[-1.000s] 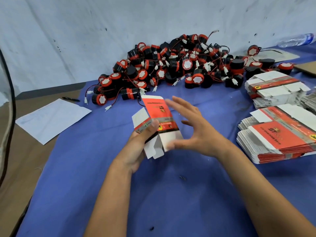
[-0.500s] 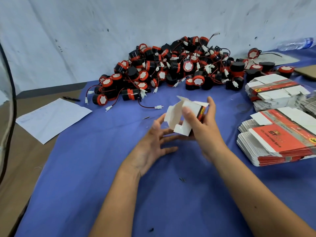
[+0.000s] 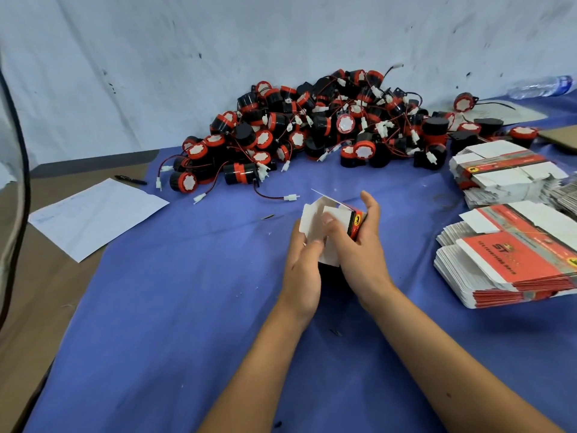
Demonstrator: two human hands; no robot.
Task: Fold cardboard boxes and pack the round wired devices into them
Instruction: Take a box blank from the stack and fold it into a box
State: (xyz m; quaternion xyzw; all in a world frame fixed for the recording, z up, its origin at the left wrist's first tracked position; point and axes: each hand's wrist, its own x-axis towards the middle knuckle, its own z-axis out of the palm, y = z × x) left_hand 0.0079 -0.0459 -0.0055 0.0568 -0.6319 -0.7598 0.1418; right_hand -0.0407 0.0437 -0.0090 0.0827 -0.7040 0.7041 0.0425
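A: Being held above the blue cloth [image 3: 193, 307], just in front of the body, the box [image 3: 335, 225] is kept tilted with its open end and white flaps turned toward the camera. That way, it seems, the flaps can be reached and tucked.

B: And how is it gripped?

A: It is clasped by the right hand [image 3: 359, 254]: the fingers are curled round the red printed side and the thumb is pressed onto a white flap. The left hand [image 3: 304, 264] is set against the near side, its fingers bent onto the flaps from below; a light grip is judged, though the fingertips are partly hidden by the card.

B: Is the box formed yet?

A: Only partly, it is judged. One flap is seen standing up at the far edge, so the end is not yet closed, and nothing is seen inside.

B: What is laid around it?

A: The pile of round wired devices [image 3: 312, 126] is heaped against the wall, well beyond the box, with one loose connector lead [image 3: 276, 196] lying near it. The flat box stacks [image 3: 512, 260] are kept to the right, presumably for an easy reach. A paper sheet [image 3: 93, 214] and a pen [image 3: 130, 180] are left off to the left.
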